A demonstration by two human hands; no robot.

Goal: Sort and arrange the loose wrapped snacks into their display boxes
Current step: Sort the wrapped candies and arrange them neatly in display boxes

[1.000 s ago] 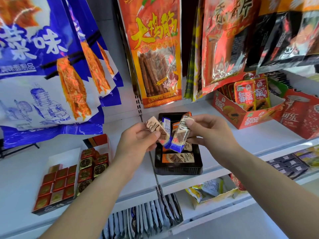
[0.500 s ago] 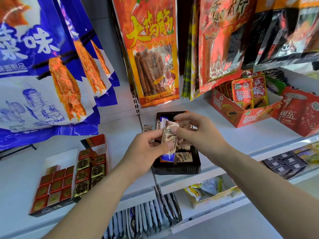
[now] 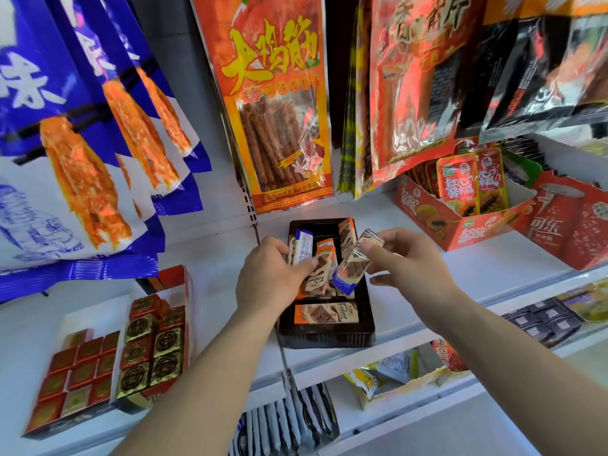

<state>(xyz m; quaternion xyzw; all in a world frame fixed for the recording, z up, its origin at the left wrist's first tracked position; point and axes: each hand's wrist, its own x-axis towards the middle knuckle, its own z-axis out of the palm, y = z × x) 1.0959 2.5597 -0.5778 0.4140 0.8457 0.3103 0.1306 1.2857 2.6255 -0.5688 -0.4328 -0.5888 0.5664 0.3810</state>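
Observation:
A black display tray (image 3: 325, 337) sits on the white shelf, holding several small wrapped chocolate bars. One orange-ended bar (image 3: 325, 313) lies flat at the tray's front. My left hand (image 3: 269, 278) grips a small bunch of wrapped bars (image 3: 317, 271) over the tray's left side. My right hand (image 3: 404, 261) pinches a single blue-ended wrapped bar (image 3: 353, 268) by its upper end and holds it tilted above the tray's middle, close to the left hand's bunch.
A box of red and gold square sweets (image 3: 112, 366) stands at the lower left. A red carton of snack packets (image 3: 460, 205) sits at the right. Large snack bags (image 3: 276, 103) hang above. Lower shelves carry more packets (image 3: 388, 373).
The hands came together over the tray, then drew slightly apart. My right hand now holds one bar by itself, and the left hand keeps the bunch lower over the tray.

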